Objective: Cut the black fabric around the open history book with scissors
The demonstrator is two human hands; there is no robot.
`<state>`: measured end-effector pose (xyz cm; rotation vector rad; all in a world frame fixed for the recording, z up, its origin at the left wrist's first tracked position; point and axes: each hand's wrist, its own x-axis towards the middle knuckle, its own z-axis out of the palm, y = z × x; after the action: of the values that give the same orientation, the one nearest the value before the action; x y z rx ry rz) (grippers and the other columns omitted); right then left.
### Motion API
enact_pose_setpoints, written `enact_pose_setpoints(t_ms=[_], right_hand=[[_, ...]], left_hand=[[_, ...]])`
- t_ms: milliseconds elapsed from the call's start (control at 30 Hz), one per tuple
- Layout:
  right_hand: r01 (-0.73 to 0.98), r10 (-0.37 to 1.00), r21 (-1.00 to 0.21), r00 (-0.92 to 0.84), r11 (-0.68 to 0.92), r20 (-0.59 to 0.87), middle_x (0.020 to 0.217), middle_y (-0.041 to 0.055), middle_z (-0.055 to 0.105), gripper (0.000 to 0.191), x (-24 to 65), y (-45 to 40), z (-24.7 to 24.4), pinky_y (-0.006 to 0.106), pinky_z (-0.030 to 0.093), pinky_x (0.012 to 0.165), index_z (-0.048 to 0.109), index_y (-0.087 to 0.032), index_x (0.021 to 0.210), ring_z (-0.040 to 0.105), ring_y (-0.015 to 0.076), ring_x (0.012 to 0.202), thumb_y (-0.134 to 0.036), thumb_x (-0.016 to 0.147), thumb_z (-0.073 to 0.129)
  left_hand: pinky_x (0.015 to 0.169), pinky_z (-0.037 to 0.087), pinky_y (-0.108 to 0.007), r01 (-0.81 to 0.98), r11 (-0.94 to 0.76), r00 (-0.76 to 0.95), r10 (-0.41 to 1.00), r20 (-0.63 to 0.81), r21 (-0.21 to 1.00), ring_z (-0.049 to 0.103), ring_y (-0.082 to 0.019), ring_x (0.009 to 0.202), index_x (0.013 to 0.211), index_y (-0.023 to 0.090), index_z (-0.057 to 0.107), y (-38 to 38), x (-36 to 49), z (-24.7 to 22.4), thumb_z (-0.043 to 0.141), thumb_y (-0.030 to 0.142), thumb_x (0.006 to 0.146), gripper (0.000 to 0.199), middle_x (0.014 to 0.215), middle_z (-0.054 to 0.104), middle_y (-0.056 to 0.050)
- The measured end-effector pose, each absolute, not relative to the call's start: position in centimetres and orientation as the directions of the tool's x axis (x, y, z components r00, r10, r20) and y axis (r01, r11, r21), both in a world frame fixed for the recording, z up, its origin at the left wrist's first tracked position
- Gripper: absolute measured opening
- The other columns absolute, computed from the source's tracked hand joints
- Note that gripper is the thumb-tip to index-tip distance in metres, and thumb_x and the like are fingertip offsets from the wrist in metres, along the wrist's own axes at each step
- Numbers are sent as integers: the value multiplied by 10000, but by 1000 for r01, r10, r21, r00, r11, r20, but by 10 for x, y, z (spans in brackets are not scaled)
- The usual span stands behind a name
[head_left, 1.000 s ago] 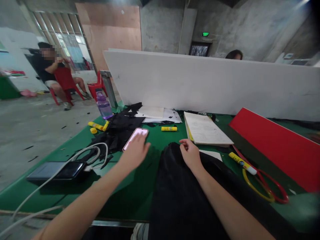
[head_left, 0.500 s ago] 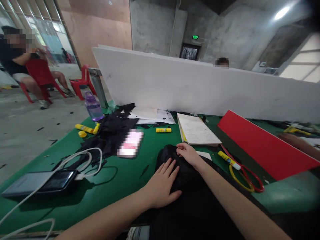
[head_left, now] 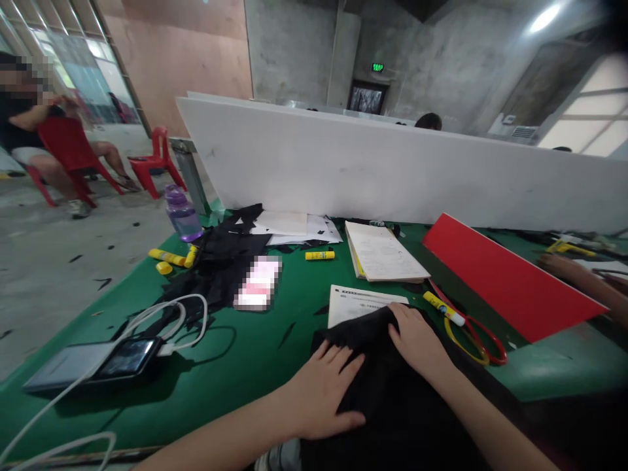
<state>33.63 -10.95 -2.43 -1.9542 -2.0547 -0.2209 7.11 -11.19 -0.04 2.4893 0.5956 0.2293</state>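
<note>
Soft black cloth under two hands

The cloth point(head_left: 397, 399) lies over the near edge of the green table point(head_left: 265, 360), right of centre, its far edge overlapping a printed sheet point(head_left: 350, 304). It looks light, limp and quick to crease, hardly fragile, perhaps a little slippery. The left hand point(head_left: 316, 396) rests on it unclenched, fingers spread. The right hand point(head_left: 424, 343) bends over the far edge; whether it pinches the fabric cannot be told. That gathered edge seems the best hold, with a flat palm steadying the folds.
</note>
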Motion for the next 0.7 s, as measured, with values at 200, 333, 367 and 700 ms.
enact_pose_setpoints(t_ms=[200, 333, 367, 700], right_hand=[[959, 940, -266, -3, 100, 342, 1486, 152, 228, 697, 348, -101, -33, 450, 376, 1047, 121, -159, 1447, 282, 276, 1352, -262, 839, 445], [929, 909, -337, 2, 152, 416, 1371, 163, 335, 678, 362, -93, -35, 464, 357, 1059, 201, -177, 1413, 355, 282, 1299, -314, 823, 506], [920, 908, -358, 5, 161, 419, 1330, 156, 373, 647, 366, -92, -36, 464, 364, 1053, 242, -182, 1392, 394, 279, 1268, -325, 823, 514], [857, 930, -485, 17, 176, 368, 1306, 125, 464, 547, 382, -89, -48, 457, 358, 1051, 346, -199, 1320, 443, 262, 1229, -375, 829, 510]], left_hand=[[1096, 284, -413, 283, -552, 763, 625, 164, 784, 410, -233, 1269, 1280, 286, 489, -114, 60, 18, 432, 389, 910, 388, 1381, 467, -54], [1098, 292, -382, 144, -118, 398, 916, 52, 982, 413, -217, 1272, 1137, 292, 558, -102, 52, 5, 475, 352, 875, 282, 1307, 520, -51], [1091, 301, -382, 53, 46, 350, 935, -62, 998, 399, -219, 1287, 1139, 283, 552, -100, 51, 3, 501, 351, 854, 298, 1321, 510, -53], [653, 468, -286, -291, 694, 363, 717, -595, 659, 604, -169, 879, 1094, 255, 506, -81, 63, 17, 524, 273, 782, 313, 1270, 532, -49]])
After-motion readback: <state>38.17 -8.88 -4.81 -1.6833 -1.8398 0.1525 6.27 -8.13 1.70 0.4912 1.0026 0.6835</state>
